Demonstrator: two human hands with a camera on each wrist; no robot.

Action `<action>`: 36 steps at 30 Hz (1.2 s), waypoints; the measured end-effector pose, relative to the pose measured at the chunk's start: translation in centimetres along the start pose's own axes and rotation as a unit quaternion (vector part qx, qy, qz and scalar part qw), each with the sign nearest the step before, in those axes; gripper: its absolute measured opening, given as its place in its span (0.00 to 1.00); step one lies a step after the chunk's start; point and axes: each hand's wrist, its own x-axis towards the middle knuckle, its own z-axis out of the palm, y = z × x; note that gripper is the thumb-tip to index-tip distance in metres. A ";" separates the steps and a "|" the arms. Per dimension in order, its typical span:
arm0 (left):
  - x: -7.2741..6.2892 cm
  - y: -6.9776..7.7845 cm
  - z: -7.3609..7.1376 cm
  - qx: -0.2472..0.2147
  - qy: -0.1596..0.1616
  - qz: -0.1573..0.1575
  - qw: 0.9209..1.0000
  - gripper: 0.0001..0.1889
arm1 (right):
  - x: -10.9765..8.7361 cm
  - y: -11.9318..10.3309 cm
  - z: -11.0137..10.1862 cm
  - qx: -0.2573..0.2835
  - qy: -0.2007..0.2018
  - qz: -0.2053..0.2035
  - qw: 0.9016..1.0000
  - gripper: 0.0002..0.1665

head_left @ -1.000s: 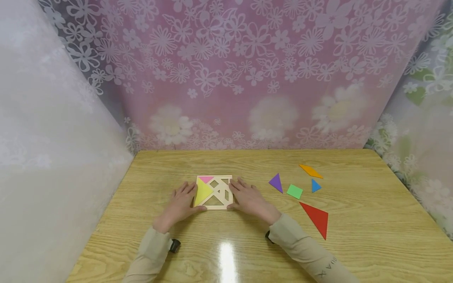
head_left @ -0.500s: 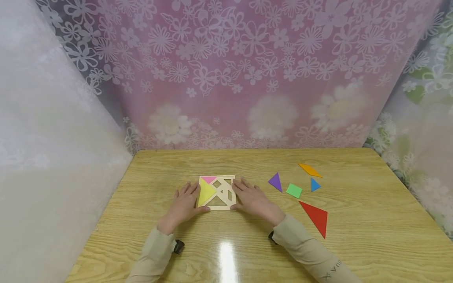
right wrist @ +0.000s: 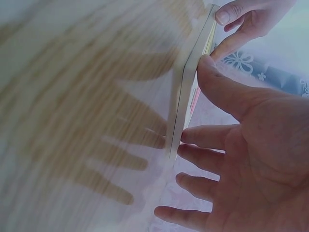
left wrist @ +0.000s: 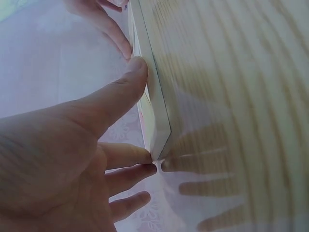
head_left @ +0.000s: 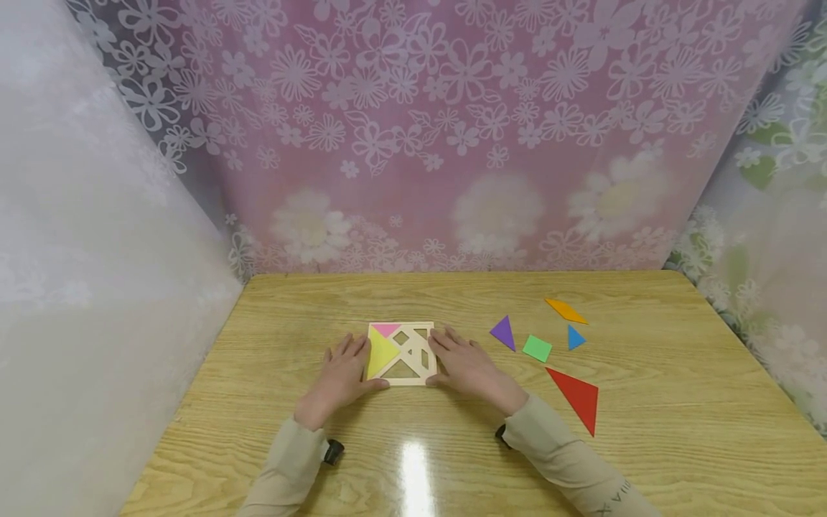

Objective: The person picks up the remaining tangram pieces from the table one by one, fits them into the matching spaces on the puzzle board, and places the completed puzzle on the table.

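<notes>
In the head view a pale wooden tangram tray (head_left: 413,381) lies on the table between both hands. A yellow triangle (head_left: 382,352) fills its left slot and a pink triangle (head_left: 386,329) its top left one; several other slots show bare. My left hand (head_left: 342,375) touches the tray's left edge, its thumb (left wrist: 130,79) at the near edge. At the right edge rests my right hand (head_left: 470,368), fingers (right wrist: 207,137) extended and thumb near the front corner. Both wrist views show mostly straight, spread fingers with tips against the tray's sides.
Loose on the table to the right lie a purple triangle (head_left: 504,334), a green square (head_left: 538,348), a blue triangle (head_left: 576,337), an orange parallelogram (head_left: 566,310) and a big red triangle (head_left: 578,397). A floral curtain (head_left: 452,143) hangs behind the wooden table (head_left: 310,294).
The tray has slid a short way to the right, with both hands moving along at its sides. The loose pieces keep their places on the table.
</notes>
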 end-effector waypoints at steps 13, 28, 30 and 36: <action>0.2 0.5 0.5 -0.018 0.000 0.005 1.000 0.47 | -0.8 0.9 -0.1 0.009 0.009 -0.007 1.000 0.47; 0.1 1.2 0.8 -0.033 -0.003 0.017 0.999 0.46 | -1.7 1.7 -0.2 0.016 0.005 -0.004 1.000 0.48; 0.1 1.3 0.8 -0.033 -0.002 0.019 0.999 0.46 | -1.8 1.8 -0.3 0.016 0.005 -0.004 1.000 0.48; 0.0 1.6 0.8 -0.037 -0.001 0.028 0.999 0.46 | -2.2 2.3 -0.3 0.010 0.011 -0.016 1.000 0.48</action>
